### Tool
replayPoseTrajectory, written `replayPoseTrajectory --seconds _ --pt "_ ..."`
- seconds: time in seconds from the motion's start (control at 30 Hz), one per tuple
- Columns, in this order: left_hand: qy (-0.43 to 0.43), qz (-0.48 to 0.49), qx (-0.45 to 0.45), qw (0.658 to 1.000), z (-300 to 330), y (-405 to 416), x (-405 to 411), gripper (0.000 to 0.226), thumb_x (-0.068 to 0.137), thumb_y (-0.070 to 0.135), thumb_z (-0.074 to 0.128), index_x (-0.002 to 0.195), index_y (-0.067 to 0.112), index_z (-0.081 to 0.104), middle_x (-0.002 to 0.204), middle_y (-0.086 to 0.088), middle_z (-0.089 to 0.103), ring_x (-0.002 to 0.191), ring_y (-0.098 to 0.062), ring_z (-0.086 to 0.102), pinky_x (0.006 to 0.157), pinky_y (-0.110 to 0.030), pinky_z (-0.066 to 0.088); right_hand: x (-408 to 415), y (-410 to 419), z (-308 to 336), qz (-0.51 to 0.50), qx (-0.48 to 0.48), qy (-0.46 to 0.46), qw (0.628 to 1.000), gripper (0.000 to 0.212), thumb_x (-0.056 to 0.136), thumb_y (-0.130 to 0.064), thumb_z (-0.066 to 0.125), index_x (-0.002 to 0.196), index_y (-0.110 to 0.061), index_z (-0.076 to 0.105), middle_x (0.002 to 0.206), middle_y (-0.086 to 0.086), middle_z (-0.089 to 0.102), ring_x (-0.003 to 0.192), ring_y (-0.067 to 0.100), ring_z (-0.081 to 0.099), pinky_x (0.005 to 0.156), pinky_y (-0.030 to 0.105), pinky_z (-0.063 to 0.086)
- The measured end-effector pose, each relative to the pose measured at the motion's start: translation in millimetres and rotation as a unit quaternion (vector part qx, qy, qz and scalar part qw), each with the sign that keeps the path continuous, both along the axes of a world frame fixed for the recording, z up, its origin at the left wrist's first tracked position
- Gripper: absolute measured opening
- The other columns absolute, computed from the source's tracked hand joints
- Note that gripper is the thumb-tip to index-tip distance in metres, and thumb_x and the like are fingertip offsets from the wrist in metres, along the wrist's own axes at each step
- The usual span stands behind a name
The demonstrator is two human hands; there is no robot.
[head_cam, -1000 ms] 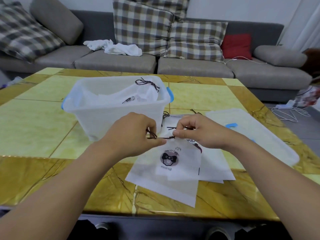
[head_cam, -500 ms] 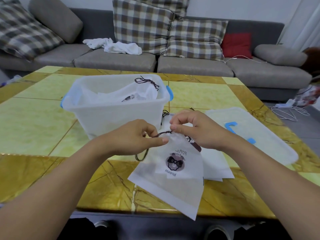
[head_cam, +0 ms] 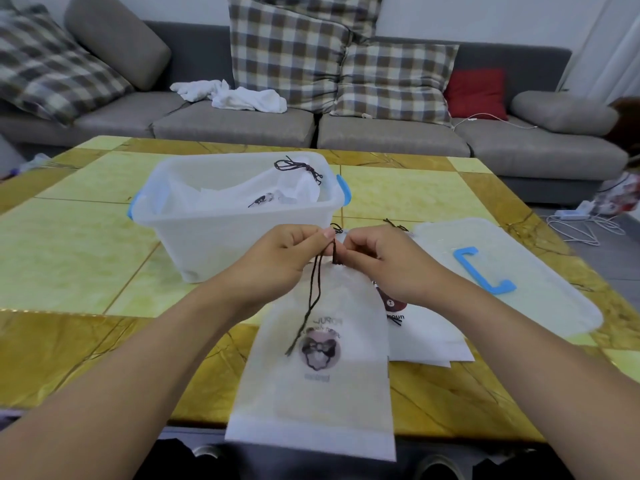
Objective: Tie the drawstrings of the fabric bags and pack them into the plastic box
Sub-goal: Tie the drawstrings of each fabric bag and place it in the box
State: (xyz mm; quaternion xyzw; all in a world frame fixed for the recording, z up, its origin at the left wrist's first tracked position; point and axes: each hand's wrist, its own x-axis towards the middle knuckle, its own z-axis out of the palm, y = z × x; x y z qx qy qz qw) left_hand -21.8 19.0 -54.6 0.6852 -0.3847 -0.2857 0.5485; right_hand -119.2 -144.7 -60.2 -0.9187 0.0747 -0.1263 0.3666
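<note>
While both hands are working at the neck of a white fabric bag, the plastic box is standing just beyond them on the worktop, blocking the view of the worktop behind it. Its blue side latches are showing at left and right. Tied bags are lying inside it, a dark knotted cord sticking up near the far right corner. The translucent box lid, with a blue handle, is lying flat to the right. A small stack of untied bags is sitting between the lid and the held bag, partly covered by the right wrist.

The left hand is pinching the dark drawstring between thumb and fingertips, other fingers curled; the loose cord ends are hanging down over the bag's printed face. The right hand is pinching the gathered bag top and cord just beside the left, fingers curled. The bag is hanging from the two hands, its lower end reaching past the near worktop edge.

Worktop is showing yellow and gold marble-pattern panels. A grey sofa is standing behind, carrying checked cushions, a red cushion and white cloth. White cables are lying on the floor at right.
</note>
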Motion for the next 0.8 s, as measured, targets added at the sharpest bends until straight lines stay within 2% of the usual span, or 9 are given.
replayPoseTrajectory --seconds 0.03,0.1,0.2,0.27,0.33,0.47,0.63,0.7,0.8 --pt "0.032 0.002 -0.010 0.999 1 -1 0 0.041 0.106 0.032 0.044 0.090 0.007 0.073 0.095 -0.004 0.077 0.093 -0.013 0.069 0.099 -0.038 0.049 0 1 3 -0.006 0.006 0.005 1.000 0.038 0.099 -0.033 0.060 0.075 -0.004 0.059 0.058 -0.003 0.044 0.043 0.007 0.041 0.041 0.016 0.034" --pt "0.072 0.016 -0.022 0.997 1 -3 0 0.040 0.106 0.031 0.044 0.081 0.009 0.066 0.092 -0.003 0.075 0.094 -0.016 0.067 0.104 -0.043 0.046 0 0 6 -0.013 0.020 0.012 1.000 0.035 0.098 -0.030 0.063 0.084 0.002 0.063 0.058 -0.002 0.044 0.039 0.007 0.043 0.036 0.015 0.035" --pt "0.044 0.040 -0.016 0.998 -2 -5 2 0.041 0.106 0.031 0.045 0.069 0.020 0.060 0.079 0.000 0.066 0.093 -0.017 0.065 0.109 -0.044 0.041 2 -1 7 -0.031 0.044 -0.012 0.998 0.018 0.095 -0.022 0.066 0.088 -0.006 0.069 0.050 -0.008 0.038 0.038 0.009 0.032 0.036 0.016 0.027" --pt "0.021 0.033 -0.006 0.999 -4 -6 1 0.038 0.106 0.032 0.046 0.074 0.018 0.062 0.078 0.001 0.062 0.090 -0.015 0.062 0.103 -0.042 0.043 1 0 9 -0.028 0.102 -0.039 0.994 0.008 0.094 -0.018 0.068 0.093 -0.011 0.072 0.046 -0.009 0.033 0.043 0.010 0.024 0.042 0.020 0.023" --pt "0.012 0.007 0.006 1.000 -6 -6 0 0.033 0.105 0.031 0.047 0.083 0.014 0.063 0.082 0.002 0.062 0.087 -0.012 0.059 0.093 -0.036 0.043 -1 1 15 0.001 0.130 -0.051 0.990 0.008 0.093 -0.019 0.070 0.100 -0.016 0.073 0.045 -0.009 0.033 0.046 0.014 0.024 0.046 0.023 0.023" --pt "0.028 -0.039 0.028 0.998 -4 -5 -1 0.032 0.105 0.024 0.049 0.104 -0.005 0.061 0.091 -0.002 0.067 0.090 -0.014 0.065 0.087 -0.031 0.047 -6 1 21 0.049 0.099 -0.060 0.992 0.020 0.091 -0.015 0.071 0.107 -0.026 0.073 0.049 -0.009 0.030 0.049 0.015 0.026 0.053 0.025 0.028" --pt "-0.001 -0.010 0.023 1.000 -2 -6 -6 0.031 0.105 0.024 0.046 0.086 0.002 0.058 0.080 -0.003 0.055 0.079 -0.017 0.051 0.082 -0.036 0.040 -8 0 22 0.060 0.065 -0.070 0.994 0.029 0.085 -0.005 0.075 0.107 -0.022 0.077 0.053 -0.009 0.025 0.048 0.010 0.019 0.053 0.022 0.021" --pt "-0.022 0.006 0.020 1.000 -3 -7 -7 0.036 0.104 0.026 0.046 0.089 -0.004 0.058 0.079 -0.006 0.056 0.077 -0.019 0.048 0.077 -0.038 0.038 -8 2 21 0.050 0.035 -0.079 0.995 0.031 0.083 -0.003 0.075 0.107 -0.022 0.077 0.052 -0.012 0.024 0.048 0.010 0.019 0.052 0.020 0.021" --pt "-0.052 0.022 0.009 0.998 -5 -8 -7 0.035 0.106 0.026 0.046 0.092 0.000 0.065 0.080 -0.007 0.064 0.075 -0.019 0.055 0.075 -0.035 0.043 -7 3 21 0.038 0.021 -0.101 0.994 0.026 0.081 -0.005 0.078 0.102 -0.021 0.079 0.046 -0.013 0.026 0.047 0.010 0.021 0.051 0.022 0.022"
